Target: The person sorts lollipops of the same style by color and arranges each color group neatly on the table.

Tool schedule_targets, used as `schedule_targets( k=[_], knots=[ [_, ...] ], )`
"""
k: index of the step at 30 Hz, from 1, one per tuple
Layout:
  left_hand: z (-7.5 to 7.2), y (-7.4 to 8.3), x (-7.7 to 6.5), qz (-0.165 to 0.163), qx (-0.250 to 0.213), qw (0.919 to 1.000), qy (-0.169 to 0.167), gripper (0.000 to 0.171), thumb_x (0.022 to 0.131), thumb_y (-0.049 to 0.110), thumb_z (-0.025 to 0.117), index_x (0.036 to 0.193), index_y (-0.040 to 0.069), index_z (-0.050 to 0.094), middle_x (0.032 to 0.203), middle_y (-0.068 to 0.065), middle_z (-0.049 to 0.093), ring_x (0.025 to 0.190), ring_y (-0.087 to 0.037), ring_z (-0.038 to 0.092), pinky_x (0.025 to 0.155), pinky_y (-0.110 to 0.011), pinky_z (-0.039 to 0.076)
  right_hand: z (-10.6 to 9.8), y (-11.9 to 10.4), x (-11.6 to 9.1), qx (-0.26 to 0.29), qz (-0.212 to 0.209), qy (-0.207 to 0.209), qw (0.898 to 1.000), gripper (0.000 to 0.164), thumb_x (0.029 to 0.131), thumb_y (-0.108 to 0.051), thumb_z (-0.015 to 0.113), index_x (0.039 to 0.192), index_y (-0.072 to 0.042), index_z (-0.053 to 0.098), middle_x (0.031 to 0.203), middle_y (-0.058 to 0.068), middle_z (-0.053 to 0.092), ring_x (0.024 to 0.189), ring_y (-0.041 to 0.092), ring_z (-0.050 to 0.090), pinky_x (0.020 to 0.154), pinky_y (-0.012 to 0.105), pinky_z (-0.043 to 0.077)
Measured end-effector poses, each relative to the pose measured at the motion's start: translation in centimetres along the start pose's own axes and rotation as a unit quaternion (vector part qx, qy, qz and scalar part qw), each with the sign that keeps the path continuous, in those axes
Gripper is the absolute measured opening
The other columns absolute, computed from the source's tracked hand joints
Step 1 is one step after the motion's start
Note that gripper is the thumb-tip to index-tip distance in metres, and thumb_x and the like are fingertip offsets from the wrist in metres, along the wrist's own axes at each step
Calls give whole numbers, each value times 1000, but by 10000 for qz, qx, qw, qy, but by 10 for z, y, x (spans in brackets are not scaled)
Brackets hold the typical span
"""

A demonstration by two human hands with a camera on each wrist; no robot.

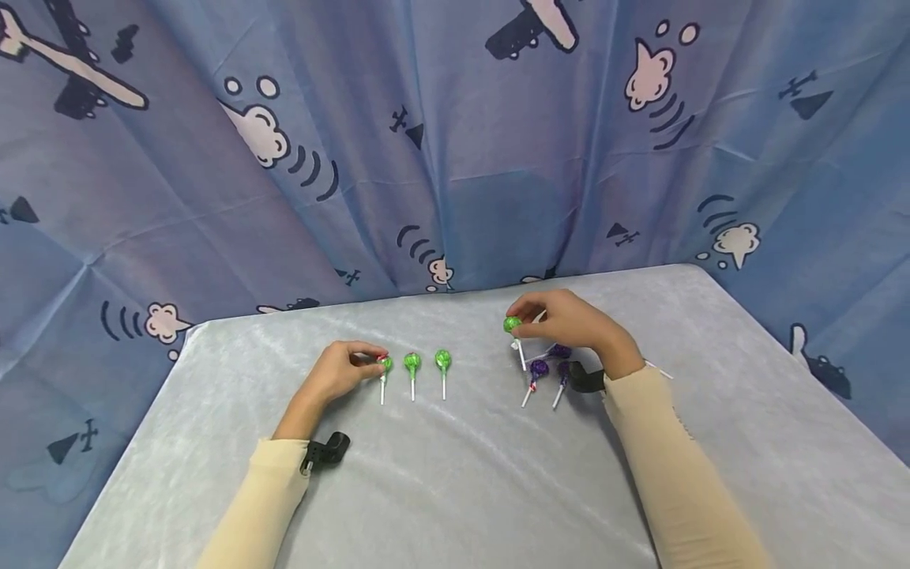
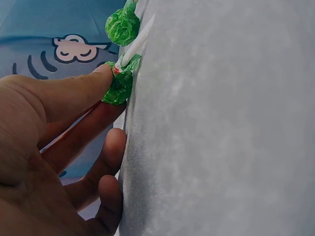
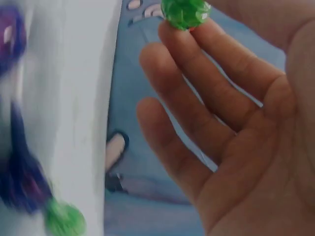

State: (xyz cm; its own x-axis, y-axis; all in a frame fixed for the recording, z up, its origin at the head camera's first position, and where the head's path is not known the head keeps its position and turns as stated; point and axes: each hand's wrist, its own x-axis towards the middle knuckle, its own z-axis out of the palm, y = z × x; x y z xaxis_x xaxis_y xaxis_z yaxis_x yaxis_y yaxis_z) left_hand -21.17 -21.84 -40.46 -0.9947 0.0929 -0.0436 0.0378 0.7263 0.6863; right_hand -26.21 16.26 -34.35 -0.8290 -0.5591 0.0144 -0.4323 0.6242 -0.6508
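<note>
At the left end of a short row, my left hand (image 1: pixel 340 371) pinches the head of a green lollipop (image 2: pixel 118 88) between thumb and fingers. Its stick lies toward the front of the table. Two more green lollipops (image 1: pixel 412 362) (image 1: pixel 443 360) lie beside it to the right, sticks also toward me. My right hand (image 1: pixel 565 320) pinches another green lollipop (image 1: pixel 512 324) by its head above the table, stick hanging down. Under and in front of that hand lie several purple lollipops (image 1: pixel 539 369), partly hidden by the hand and wrist. The right wrist view shows a further green head (image 3: pixel 65 219) beside a purple one.
A pale cloth covers the table (image 1: pixel 455 474). A blue printed curtain (image 1: pixel 483 213) hangs along its back edge. One white stick (image 1: pixel 659 370) pokes out to the right of my right wrist. Each wrist wears a black camera mount (image 1: pixel 329 450).
</note>
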Motion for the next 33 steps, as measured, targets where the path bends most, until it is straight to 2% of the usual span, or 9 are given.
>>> schedule_targets(
  k=[9,15,33],
  knots=[
    [-3,-1,-2,-91,26,10000,4,27,85,19,79,112,18,77,115,-10,72,92,-20,64,72,-28,46,25,-12,16,563,-138,-21,9983,31,89,-27,75,117,-14,70,108,4,71,103,20,64,88,38,51],
    [-3,0,0,-41,27,10000,-36,27,85,20,79,112,18,77,115,-10,72,91,-20,63,71,-28,46,32,-15,23,459,-138,-94,9988,30,89,-25,76,115,-12,70,106,4,73,101,19,65,89,38,50],
    [-1,2,0,-295,-161,9994,-4,26,84,19,80,110,19,78,115,-8,73,93,-20,64,73,-28,46,49,-17,30,394,-120,-273,9988,28,88,-24,75,113,-11,71,106,3,73,98,18,65,92,39,51]
  ],
)
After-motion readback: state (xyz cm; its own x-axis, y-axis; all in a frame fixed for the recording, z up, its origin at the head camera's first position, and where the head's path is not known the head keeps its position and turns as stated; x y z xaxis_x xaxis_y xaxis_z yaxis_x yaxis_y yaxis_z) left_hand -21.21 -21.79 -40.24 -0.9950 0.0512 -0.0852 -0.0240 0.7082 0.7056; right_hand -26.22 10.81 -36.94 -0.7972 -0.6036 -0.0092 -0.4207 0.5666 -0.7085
